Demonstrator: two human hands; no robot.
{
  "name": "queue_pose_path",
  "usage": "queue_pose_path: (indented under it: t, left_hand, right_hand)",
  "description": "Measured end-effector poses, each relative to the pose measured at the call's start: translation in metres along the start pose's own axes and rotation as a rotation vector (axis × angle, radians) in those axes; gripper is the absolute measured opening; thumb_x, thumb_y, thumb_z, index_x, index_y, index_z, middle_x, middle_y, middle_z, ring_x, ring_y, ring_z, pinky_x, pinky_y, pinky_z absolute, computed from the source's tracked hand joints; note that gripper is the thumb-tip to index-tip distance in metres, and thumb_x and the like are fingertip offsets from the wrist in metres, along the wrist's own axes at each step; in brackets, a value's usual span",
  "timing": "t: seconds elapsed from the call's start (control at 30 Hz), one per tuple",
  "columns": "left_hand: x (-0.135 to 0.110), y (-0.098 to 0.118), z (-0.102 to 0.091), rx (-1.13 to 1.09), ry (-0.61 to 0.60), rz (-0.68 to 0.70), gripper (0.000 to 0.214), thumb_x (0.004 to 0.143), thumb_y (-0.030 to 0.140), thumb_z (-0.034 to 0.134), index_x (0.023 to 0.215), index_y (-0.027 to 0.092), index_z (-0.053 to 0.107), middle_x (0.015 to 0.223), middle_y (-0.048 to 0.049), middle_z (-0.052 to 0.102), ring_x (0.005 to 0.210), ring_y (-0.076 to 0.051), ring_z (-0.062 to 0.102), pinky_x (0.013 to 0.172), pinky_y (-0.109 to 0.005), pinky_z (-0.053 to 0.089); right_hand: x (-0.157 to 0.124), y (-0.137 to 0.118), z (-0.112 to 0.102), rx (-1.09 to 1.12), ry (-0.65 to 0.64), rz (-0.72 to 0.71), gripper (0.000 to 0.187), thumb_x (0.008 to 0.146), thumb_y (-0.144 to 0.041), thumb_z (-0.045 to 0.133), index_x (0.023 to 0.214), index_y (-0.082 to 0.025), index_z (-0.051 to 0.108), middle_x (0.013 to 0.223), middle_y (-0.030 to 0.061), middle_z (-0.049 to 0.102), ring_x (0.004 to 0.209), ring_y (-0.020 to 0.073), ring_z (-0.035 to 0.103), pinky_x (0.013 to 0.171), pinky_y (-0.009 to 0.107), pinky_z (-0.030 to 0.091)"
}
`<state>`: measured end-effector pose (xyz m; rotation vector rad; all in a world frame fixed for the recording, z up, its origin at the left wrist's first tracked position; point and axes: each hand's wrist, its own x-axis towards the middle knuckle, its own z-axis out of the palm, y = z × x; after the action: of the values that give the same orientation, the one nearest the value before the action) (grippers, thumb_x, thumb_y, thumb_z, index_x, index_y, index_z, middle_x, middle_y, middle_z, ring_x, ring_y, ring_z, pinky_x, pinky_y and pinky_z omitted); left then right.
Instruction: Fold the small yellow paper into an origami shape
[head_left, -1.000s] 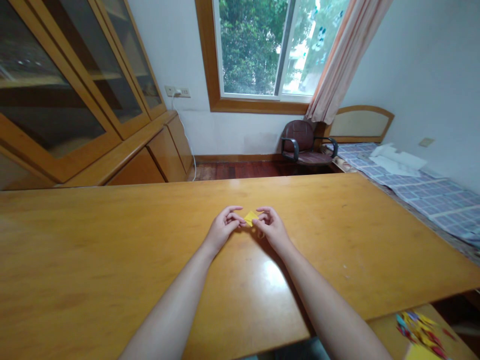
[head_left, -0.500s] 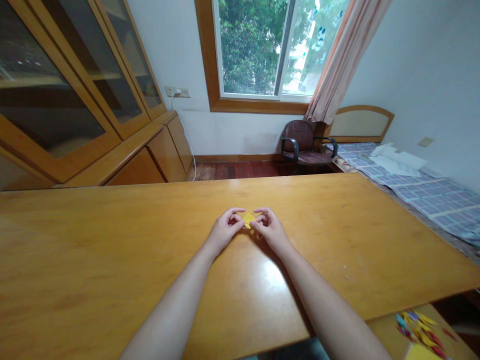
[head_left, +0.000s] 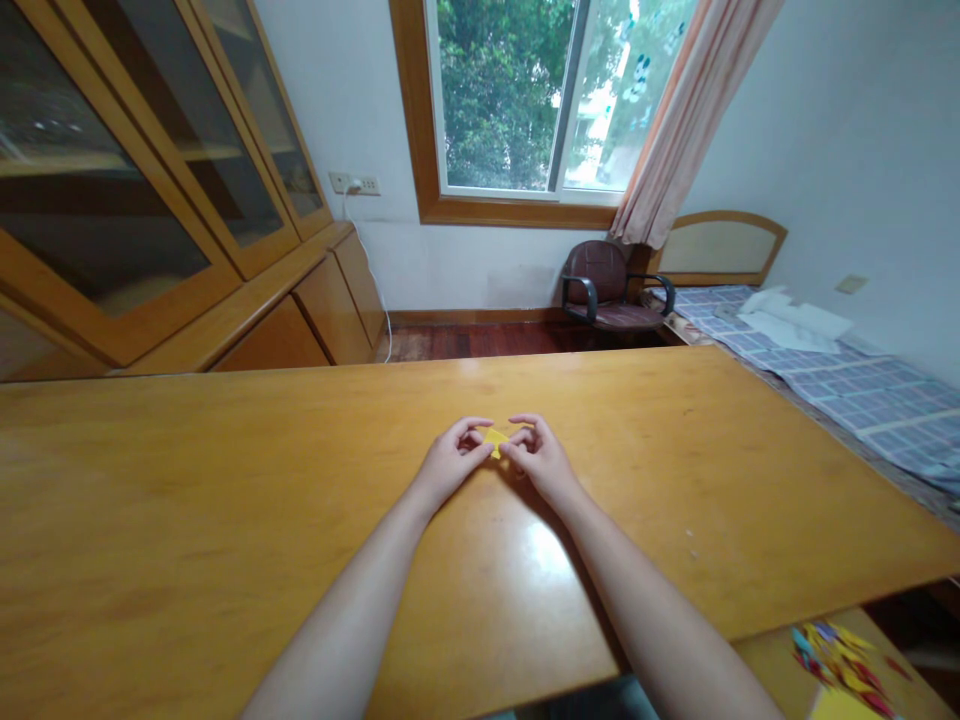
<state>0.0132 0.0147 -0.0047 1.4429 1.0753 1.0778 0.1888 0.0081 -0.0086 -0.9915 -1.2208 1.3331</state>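
Observation:
A small piece of folded yellow paper (head_left: 495,438) is held just above the wooden table (head_left: 225,520), between my two hands. My left hand (head_left: 459,455) pinches its left side, thumb in front and index finger arched above. On the opposite side my right hand (head_left: 537,455) grips the paper the same way, with the thumbs nearly meeting at its lower edge. The fingers behind the paper are partly hidden, and the fold details are too small to make out.
At the lower right, a lower surface bears a pile of colourful folded paper pieces (head_left: 844,655) and a yellow sheet (head_left: 844,705). Beyond the table stand a brown armchair (head_left: 600,280) and a bed (head_left: 847,385). A glass-door cabinet (head_left: 225,280) lines the left.
The yellow paper has turned slightly between my fingers, its pointed top now looking flatter. Both hands stay in nearly the same place.

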Motion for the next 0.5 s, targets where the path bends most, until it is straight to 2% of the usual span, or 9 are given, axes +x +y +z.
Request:
queue_pose_path:
  t: [0.33,0.5]
  left_hand:
    - [-0.0005,-0.0024,0.0003,0.045,0.033,0.014,0.035,0.076,0.028,0.067,0.109,0.018,0.065,0.076,0.0019,0.057,0.07,-0.014,0.056,0.068,-0.024,0.044]
    - [-0.0008,-0.0033,0.0005,0.049,0.012,0.022,0.035,0.077,0.028,0.067,0.109,0.017,0.064,0.074,0.002,0.059,0.07,-0.013,0.057,0.069,-0.025,0.045]
  right_hand:
    - [0.0007,0.0075,-0.0002,-0.149,-0.048,-0.061,0.046,0.076,-0.034,0.071,0.114,-0.023,0.046,0.07,-0.0085,0.055,0.046,0.0064,0.048,0.046,0.019,0.04]
    - [0.0007,0.0046,-0.001,-0.057,-0.045,-0.021,0.046,0.074,-0.031,0.071,0.111,-0.022,0.046,0.066,-0.0092,0.054,0.045,0.0067,0.046,0.044,0.018,0.039]
